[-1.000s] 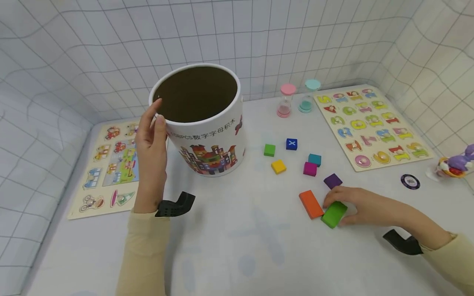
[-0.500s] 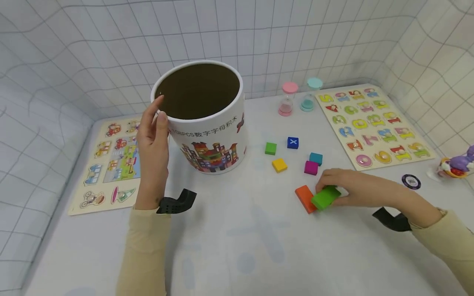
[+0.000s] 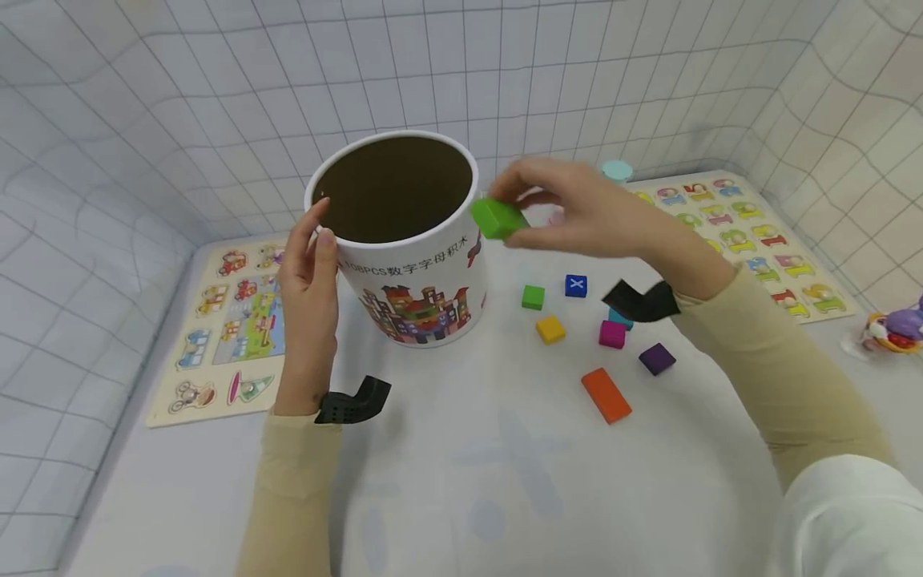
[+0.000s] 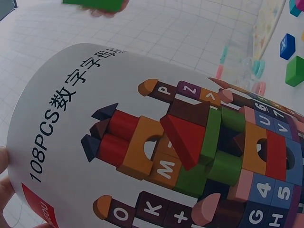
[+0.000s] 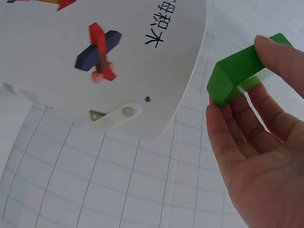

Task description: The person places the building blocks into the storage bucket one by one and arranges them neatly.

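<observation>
A large white bucket with printed block pictures stands upright at the left centre. My left hand holds its left rim, thumb on the outer wall and a fingertip over the edge. Part of that hand's fingers shows at the lower left of the left wrist view. Raised beside the bucket's right rim, my right hand pinches a green rectangular block between thumb and fingers. In the right wrist view the green block is apart from the bucket wall.
On the table lie an orange block, a purple block and several smaller blocks. A picture puzzle board is at the left, a number puzzle board at the right. My right arm partly covers the hourglasses. A purple toy stands far right.
My right hand has lifted the green block off the table beside the orange block and carried it up and left to the bucket's rim. The left hand still holds the bucket.
</observation>
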Demonstrator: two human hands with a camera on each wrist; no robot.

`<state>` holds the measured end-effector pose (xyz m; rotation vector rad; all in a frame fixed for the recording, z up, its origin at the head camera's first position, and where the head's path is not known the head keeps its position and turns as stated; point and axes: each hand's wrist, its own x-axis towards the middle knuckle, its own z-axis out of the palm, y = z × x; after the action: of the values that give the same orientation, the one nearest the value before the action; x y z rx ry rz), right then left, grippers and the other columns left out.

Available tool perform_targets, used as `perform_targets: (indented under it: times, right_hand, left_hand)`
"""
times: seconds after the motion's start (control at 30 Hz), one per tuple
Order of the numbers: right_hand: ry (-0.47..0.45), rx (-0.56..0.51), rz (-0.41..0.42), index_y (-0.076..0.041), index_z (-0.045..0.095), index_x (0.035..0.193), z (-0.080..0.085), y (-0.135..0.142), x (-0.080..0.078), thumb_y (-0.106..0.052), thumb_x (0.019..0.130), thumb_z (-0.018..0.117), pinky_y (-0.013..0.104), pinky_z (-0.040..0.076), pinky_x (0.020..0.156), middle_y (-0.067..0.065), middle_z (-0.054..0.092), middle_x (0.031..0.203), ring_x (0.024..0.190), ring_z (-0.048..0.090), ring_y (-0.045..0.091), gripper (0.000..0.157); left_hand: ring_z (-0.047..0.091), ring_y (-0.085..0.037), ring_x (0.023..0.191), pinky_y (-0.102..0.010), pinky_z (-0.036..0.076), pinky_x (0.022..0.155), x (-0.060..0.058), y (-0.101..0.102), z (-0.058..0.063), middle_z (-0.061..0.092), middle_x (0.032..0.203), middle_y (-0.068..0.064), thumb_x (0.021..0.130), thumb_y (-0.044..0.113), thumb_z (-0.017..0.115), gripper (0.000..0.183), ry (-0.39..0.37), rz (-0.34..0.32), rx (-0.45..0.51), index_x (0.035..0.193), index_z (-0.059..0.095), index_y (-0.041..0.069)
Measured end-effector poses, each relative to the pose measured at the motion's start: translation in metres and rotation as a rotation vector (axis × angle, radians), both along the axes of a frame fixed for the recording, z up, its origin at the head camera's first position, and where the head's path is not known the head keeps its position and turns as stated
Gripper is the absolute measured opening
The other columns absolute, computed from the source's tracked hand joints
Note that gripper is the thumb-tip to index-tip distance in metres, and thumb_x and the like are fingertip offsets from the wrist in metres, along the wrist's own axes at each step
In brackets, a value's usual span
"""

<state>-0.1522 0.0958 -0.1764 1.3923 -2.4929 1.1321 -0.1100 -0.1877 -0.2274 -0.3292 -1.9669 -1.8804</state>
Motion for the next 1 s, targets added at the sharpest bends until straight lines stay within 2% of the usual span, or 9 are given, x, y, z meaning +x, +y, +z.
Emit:
perform_targets:
  times: [0.1, 0.23, 0.33, 0.43, 0.57, 0.73, 0.9, 1.0]
  right_hand:
    - [-0.045, -0.031, -0.03, -0.004, 0.049, 0.112, 0.014, -0.027, -0.024, -0.012, 0.08, 0.065, 0.022, 0.041, 0.089, -0.003, 0.053, 0.106, 0.099, 0.049, 0.006, 0.036]
    - [-0.107, 0.016, -0.126, -0.007, 0.048, 0.113, 0.017, -0.05, -0.055, -0.017, 0.081, 0.064, 0.019, 0.042, 0.086, -0.002, 0.053, 0.104, 0.095, 0.05, 0.006, 0.037]
    - [-0.085, 0.096, -0.195, -0.008, 0.049, 0.112, 0.014, -0.058, -0.071, -0.019, 0.081, 0.064, 0.019, 0.042, 0.084, -0.001, 0.054, 0.103, 0.093, 0.05, 0.008, 0.036]
    - [-0.008, 0.183, -0.235, -0.008, 0.05, 0.111, 0.013, -0.064, -0.08, -0.018, 0.082, 0.064, 0.021, 0.041, 0.083, 0.0, 0.055, 0.103, 0.092, 0.05, 0.01, 0.034]
    - [0.054, 0.286, -0.237, -0.007, 0.052, 0.11, 0.017, -0.069, -0.083, -0.014, 0.083, 0.062, 0.024, 0.041, 0.084, 0.002, 0.054, 0.104, 0.093, 0.049, 0.013, 0.03]
    - [0.086, 0.365, -0.247, -0.008, 0.053, 0.113, 0.022, -0.073, -0.081, -0.015, 0.085, 0.059, 0.026, 0.039, 0.088, 0.004, 0.053, 0.112, 0.102, 0.048, 0.017, 0.03]
    - [0.074, 0.277, -0.26, -0.009, 0.053, 0.115, 0.016, -0.065, -0.075, -0.018, 0.086, 0.058, 0.025, 0.038, 0.089, 0.003, 0.053, 0.114, 0.104, 0.048, 0.016, 0.03]
    - [0.064, 0.186, -0.275, -0.009, 0.053, 0.115, 0.011, -0.053, -0.062, -0.019, 0.086, 0.058, 0.02, 0.038, 0.091, 0.001, 0.053, 0.114, 0.105, 0.048, 0.012, 0.031]
  left_hand:
    - [0.036, -0.022, 0.123, -0.035, 0.027, 0.103, -0.003, -0.002, -0.003, 0.036, 0.136, -0.001, 0.093, 0.023, 0.045, 0.037, -0.002, 0.004, 0.002, 0.13, 0.045, 0.017]
    - [0.037, -0.022, 0.122, -0.035, 0.028, 0.102, -0.005, -0.001, -0.006, 0.038, 0.135, -0.002, 0.093, 0.023, 0.045, 0.037, 0.007, 0.006, -0.002, 0.129, 0.045, 0.018]
    - [0.037, -0.022, 0.122, -0.035, 0.029, 0.102, -0.003, 0.001, -0.005, 0.038, 0.135, -0.002, 0.093, 0.023, 0.044, 0.036, 0.005, 0.013, -0.02, 0.13, 0.045, 0.018]
    - [0.038, -0.023, 0.122, -0.035, 0.028, 0.102, 0.001, 0.004, -0.003, 0.038, 0.135, -0.004, 0.094, 0.023, 0.043, 0.037, 0.0, 0.017, -0.033, 0.13, 0.044, 0.018]
    - [0.037, -0.021, 0.122, -0.035, 0.027, 0.103, 0.003, 0.004, 0.001, 0.036, 0.136, -0.004, 0.094, 0.024, 0.043, 0.037, -0.001, 0.012, -0.039, 0.131, 0.043, 0.018]
    - [0.037, -0.022, 0.123, -0.034, 0.027, 0.103, -0.003, 0.0, -0.002, 0.037, 0.136, -0.003, 0.094, 0.023, 0.044, 0.037, 0.021, -0.007, -0.011, 0.13, 0.044, 0.017]
    - [0.036, -0.018, 0.124, -0.035, 0.027, 0.103, -0.009, -0.005, -0.01, 0.037, 0.136, -0.001, 0.093, 0.025, 0.045, 0.037, 0.012, -0.006, -0.014, 0.13, 0.044, 0.02]
    - [0.036, -0.018, 0.123, -0.035, 0.026, 0.103, -0.004, -0.002, -0.005, 0.037, 0.136, -0.002, 0.094, 0.024, 0.044, 0.037, 0.011, -0.002, -0.022, 0.131, 0.044, 0.018]
